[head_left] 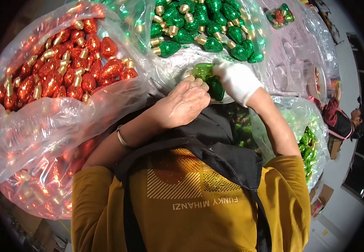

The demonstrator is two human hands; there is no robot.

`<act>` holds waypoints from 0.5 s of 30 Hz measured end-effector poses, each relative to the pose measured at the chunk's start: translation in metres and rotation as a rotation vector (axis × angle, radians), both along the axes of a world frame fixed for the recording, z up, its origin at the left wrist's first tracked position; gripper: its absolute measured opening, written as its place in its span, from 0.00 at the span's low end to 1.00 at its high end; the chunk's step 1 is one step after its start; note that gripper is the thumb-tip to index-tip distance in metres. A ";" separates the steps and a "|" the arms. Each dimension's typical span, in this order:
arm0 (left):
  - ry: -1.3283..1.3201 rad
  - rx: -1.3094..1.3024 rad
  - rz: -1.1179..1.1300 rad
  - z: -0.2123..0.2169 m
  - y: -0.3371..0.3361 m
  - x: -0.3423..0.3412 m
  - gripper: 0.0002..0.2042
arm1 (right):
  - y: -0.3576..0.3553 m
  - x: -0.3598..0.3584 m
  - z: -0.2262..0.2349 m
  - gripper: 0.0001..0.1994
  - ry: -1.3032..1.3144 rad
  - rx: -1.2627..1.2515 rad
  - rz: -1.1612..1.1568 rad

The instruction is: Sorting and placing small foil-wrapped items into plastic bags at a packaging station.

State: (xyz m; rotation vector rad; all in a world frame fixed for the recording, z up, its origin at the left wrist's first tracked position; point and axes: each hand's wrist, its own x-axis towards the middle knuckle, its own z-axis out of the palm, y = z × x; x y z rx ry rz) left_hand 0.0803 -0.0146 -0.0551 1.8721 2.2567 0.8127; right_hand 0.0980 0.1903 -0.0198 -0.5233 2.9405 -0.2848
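Note:
Close in front of my body, a small see-through green plastic piece (pixel 202 70), perhaps a clear pack, lies between my hands with a dark green glittery bulb ornament (pixel 217 90) at its lower side. My bare left hand (pixel 187 102) has its fingers curled at the left edge of the pack; its fingertips are partly hidden. Wearing a white glove, my right hand (pixel 237 82) presses its bent fingers against the pack's right side. Whether the bulb sits inside the pack or in front of it I cannot tell.
To the left a big clear bag (pixel 64 113) holds red glittery bulb ornaments (pixel 49 77). Green ones with gold caps (pixel 203 25) fill a bag ahead. A filled clear pack (pixel 280 17) lies far right. Light green ornaments (pixel 307 147) are bagged at right, near another person (pixel 339 119).

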 end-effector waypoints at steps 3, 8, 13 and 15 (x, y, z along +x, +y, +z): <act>0.045 -0.036 0.061 0.003 0.017 -0.008 0.16 | 0.009 -0.014 -0.015 0.07 0.033 -0.014 0.051; 0.170 -0.078 0.049 0.002 0.029 -0.014 0.14 | 0.003 -0.005 -0.024 0.10 0.016 0.107 0.150; 0.046 -0.178 0.027 0.012 0.039 -0.030 0.13 | 0.052 0.079 0.096 0.10 0.295 0.103 -0.093; 0.069 -0.252 0.067 0.014 0.031 -0.048 0.14 | 0.099 0.107 0.141 0.10 -0.190 0.288 -0.411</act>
